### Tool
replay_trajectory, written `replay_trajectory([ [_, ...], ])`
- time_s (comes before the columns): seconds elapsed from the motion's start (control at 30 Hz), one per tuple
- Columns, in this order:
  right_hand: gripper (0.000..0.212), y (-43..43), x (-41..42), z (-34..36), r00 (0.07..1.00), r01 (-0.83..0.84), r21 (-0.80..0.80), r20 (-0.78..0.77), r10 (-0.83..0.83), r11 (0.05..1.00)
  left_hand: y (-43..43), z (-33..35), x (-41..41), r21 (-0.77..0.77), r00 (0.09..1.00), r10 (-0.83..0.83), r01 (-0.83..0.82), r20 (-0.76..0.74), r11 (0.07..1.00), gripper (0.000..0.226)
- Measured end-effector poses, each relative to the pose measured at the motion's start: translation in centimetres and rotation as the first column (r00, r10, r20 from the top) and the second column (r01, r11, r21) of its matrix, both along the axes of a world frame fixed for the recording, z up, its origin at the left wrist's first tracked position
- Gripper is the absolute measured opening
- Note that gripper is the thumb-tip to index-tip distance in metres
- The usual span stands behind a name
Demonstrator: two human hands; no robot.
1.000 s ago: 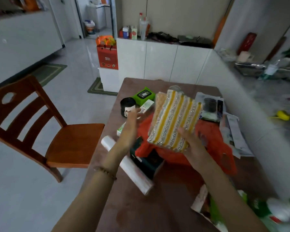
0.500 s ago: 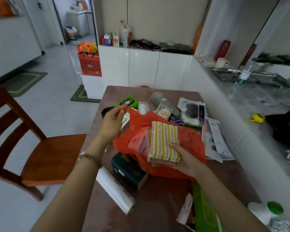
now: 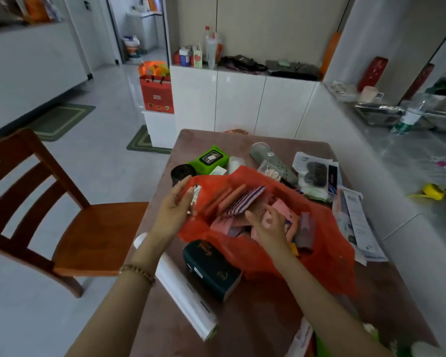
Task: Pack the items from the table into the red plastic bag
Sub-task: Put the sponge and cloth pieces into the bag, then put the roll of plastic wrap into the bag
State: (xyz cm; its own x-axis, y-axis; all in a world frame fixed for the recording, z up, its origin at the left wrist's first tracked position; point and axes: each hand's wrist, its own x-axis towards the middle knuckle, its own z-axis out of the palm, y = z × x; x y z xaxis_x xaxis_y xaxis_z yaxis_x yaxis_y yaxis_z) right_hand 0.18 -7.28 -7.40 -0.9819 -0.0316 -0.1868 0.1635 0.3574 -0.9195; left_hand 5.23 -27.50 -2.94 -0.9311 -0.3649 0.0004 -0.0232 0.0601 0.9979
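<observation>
The red plastic bag (image 3: 325, 256) lies open in the middle of the brown table (image 3: 258, 328). My left hand (image 3: 175, 210) holds the bag's left rim, keeping the mouth open. My right hand (image 3: 269, 226) is inside the bag with its fingers spread and relaxed over the contents. The striped sponge pack (image 3: 245, 202) now leans inside the bag just left of that hand, among pink and grey items. Loose on the table are a dark green box (image 3: 211, 269), a white roll (image 3: 183, 289), a green wipes pack (image 3: 209, 159) and a black jar (image 3: 182, 172).
Behind the bag lie a grey-green perforated tube (image 3: 271, 158), a cotton swab box (image 3: 269, 172), a packet with a black item (image 3: 316, 173) and papers (image 3: 358, 222). A wooden chair (image 3: 62, 228) stands left of the table. A white half wall borders the right side.
My right hand lowered the striped pack into the bag and let go of it. My left hand kept hold of the bag's left rim and spread the mouth wider.
</observation>
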Motion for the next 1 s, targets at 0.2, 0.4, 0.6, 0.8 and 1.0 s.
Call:
replay_trajectory([
  [0.2,0.014,-1.4,9.0,-2.3,0.941,-0.310,-0.186,-0.196,0.274,0.932,-1.4,-4.8,3.8,0.116,0.972,0.162,-0.183,0.172,0.976,0.052],
  [0.4,0.037,-6.1,10.7,-7.9,0.813,-0.526,-0.102,0.231,0.534,0.844,-1.8,-9.2,8.6,0.069,0.848,0.148,-0.211,0.508,0.975,0.059],
  [0.6,0.076,-9.6,11.5,-11.5,0.764,-0.643,0.266,0.288,0.578,0.718,-1.7,-12.6,11.0,0.250,0.820,0.052,-0.233,0.569,0.940,0.099],
  [0.8,0.075,-8.9,12.0,-8.8,0.732,-0.636,-0.011,0.309,0.607,0.772,-3.8,-11.6,11.7,0.351,0.895,0.088,-0.260,0.437,0.900,0.049],
  [1.0,0.055,-8.8,11.1,0.6,0.707,-0.592,-0.396,0.162,0.688,0.702,-4.5,-3.5,9.8,0.142,0.976,0.158,-0.179,0.150,0.974,0.030],
])
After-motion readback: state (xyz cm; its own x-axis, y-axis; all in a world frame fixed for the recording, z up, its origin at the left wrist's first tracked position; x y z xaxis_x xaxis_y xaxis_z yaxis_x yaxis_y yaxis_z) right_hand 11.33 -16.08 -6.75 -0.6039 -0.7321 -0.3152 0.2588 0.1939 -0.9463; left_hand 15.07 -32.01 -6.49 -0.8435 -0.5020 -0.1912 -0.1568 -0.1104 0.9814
